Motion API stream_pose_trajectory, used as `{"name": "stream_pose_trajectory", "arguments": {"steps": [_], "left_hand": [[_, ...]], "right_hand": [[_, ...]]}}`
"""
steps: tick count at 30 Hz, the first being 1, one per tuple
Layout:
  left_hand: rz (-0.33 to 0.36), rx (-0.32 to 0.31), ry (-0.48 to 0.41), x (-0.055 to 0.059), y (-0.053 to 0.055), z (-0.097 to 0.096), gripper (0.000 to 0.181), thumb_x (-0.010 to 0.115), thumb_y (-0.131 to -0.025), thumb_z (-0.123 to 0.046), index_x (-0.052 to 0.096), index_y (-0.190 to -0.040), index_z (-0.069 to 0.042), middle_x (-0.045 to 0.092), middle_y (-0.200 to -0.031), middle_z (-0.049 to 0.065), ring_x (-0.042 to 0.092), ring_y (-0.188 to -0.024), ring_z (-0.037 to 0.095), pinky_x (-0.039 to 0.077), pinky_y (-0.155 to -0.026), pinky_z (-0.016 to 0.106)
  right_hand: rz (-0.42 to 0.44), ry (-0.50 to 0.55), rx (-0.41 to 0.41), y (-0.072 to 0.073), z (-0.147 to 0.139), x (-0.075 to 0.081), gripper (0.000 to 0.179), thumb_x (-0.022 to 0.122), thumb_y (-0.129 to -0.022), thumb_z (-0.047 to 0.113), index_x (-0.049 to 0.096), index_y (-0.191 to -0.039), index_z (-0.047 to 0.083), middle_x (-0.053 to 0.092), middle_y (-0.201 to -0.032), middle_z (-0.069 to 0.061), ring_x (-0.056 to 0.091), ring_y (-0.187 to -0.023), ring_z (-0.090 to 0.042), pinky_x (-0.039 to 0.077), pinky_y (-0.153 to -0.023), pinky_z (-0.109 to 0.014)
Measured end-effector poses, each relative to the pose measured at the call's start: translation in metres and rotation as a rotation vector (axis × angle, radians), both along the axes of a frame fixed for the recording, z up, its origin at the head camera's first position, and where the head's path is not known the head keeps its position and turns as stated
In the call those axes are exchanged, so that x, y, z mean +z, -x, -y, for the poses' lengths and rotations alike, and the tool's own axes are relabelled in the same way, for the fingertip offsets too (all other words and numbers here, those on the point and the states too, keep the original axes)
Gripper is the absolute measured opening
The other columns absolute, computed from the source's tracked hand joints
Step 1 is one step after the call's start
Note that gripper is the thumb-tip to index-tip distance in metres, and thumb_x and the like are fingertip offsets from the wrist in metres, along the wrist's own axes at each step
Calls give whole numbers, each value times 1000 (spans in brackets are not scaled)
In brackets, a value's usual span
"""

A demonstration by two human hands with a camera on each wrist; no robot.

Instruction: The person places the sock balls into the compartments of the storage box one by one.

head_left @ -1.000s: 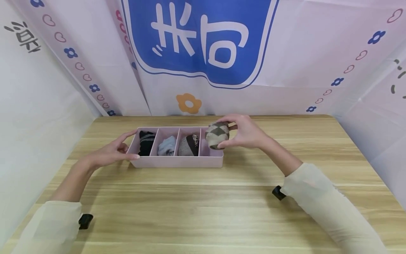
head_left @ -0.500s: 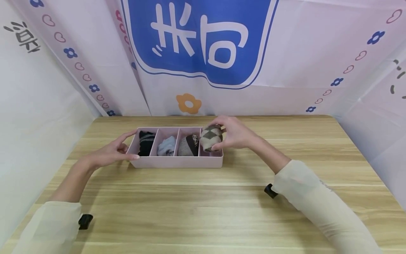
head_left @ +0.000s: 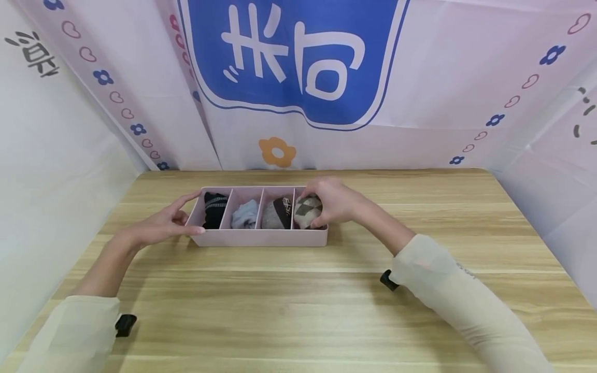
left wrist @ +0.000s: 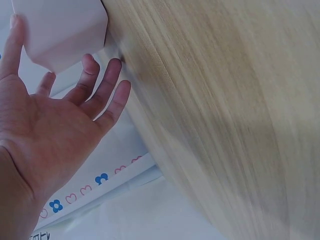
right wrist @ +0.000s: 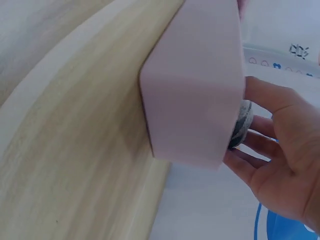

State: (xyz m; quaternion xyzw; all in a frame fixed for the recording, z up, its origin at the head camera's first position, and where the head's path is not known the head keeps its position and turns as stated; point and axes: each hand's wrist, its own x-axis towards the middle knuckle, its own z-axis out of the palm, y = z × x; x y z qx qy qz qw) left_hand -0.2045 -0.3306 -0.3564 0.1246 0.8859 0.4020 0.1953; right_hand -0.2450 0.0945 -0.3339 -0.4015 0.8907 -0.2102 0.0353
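A pale pink storage box point(head_left: 261, 238) with four compartments stands on the table. My left hand point(head_left: 163, 225) holds its left end, thumb at the front corner and a finger at the back corner; in the left wrist view the left hand point(left wrist: 55, 125) has its other fingers loosely spread. My right hand point(head_left: 338, 201) grips a rolled argyle sock point(head_left: 308, 211) by its sides, partly down inside the rightmost compartment. The right wrist view shows that sock point(right wrist: 243, 122) just past the box's rim, between the fingers. A black rolled sock point(head_left: 216, 211), a light blue one point(head_left: 245, 213) and a grey-brown one point(head_left: 276, 213) fill the other compartments.
The wooden table point(head_left: 280, 311) extends toward the person and to both sides of the box. Behind it hangs a white cloth point(head_left: 420, 140) with a blue printed sign; more white cloth lines both sides.
My right hand has moved left and down, lowering the argyle sock from above the box's right end into the rightmost compartment. The left hand stays at the box's left end.
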Motion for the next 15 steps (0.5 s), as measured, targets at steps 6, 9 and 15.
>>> {"name": "stream_pose_trajectory", "arguments": {"steps": [6, 9, 15], "left_hand": [[0, -2, 17, 1, 0, 0, 102, 73, -97, -21, 1, -168, -21, 45, -81, 3, 42, -75, 16, 37, -67, 32], [5, 2, 22, 2, 0, 0, 102, 74, -96, -22, 1, -168, -21, 48, -82, 5, 45, -77, 18, 38, -69, 33], [2, -7, 28, 1, 1, -1, 102, 73, -97, -21, 0, -168, -19, 49, -83, 5, 46, -79, 18, 39, -71, 33]], "right_hand": [[-23, -55, 26, 2, 6, -7, 50, 92, -70, 15, 74, -114, 0, 70, -113, -13, 64, -106, -27, 52, -92, -38], [-23, -49, 37, 4, 6, -10, 49, 92, -70, 15, 74, -114, 1, 70, -114, -12, 64, -108, -27, 52, -94, -38], [18, -24, 59, 8, 3, -12, 50, 93, -71, 16, 74, -116, 2, 71, -117, -12, 64, -109, -26, 51, -95, -39]]}}
